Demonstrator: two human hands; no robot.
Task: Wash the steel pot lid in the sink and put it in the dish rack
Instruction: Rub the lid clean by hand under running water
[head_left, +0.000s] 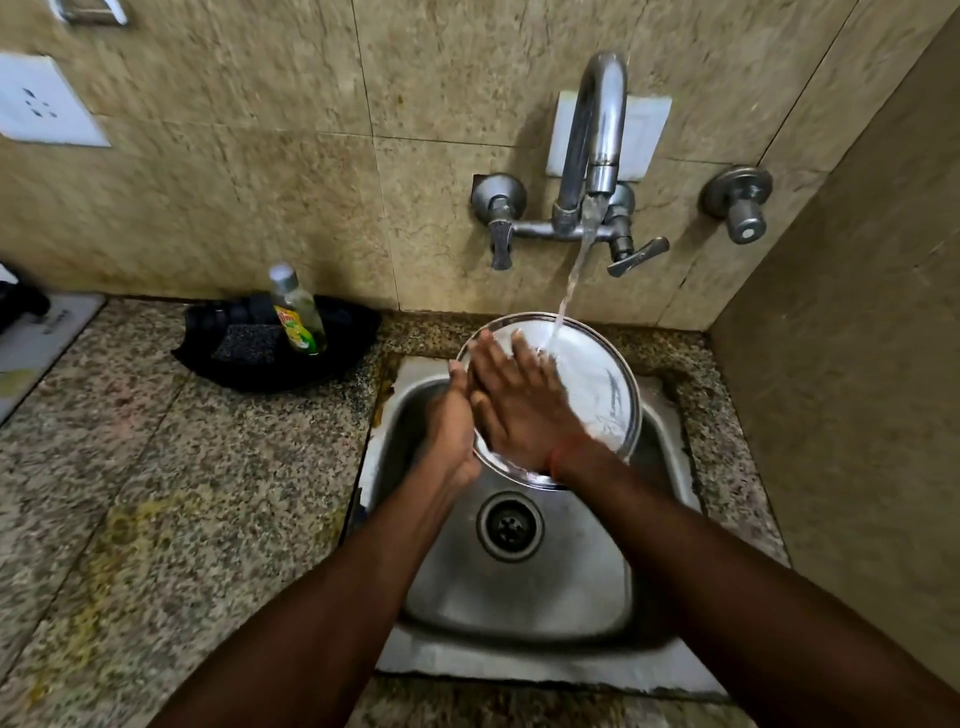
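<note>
The round steel pot lid (597, 384) is held tilted over the steel sink (519, 597), its shiny face toward me. Water runs from the wall tap (597, 135) onto its upper part. My left hand (454, 421) grips the lid's left rim from behind. My right hand (519, 400) lies flat with fingers spread on the lid's face, covering its left half. No dish rack is in view.
A black tray (343, 332) on the granite counter (156, 467) left of the sink holds a dish soap bottle (298, 312) and a dark scrub pad (247, 343). Tiled walls close in behind and on the right. The sink drain (510, 526) is open.
</note>
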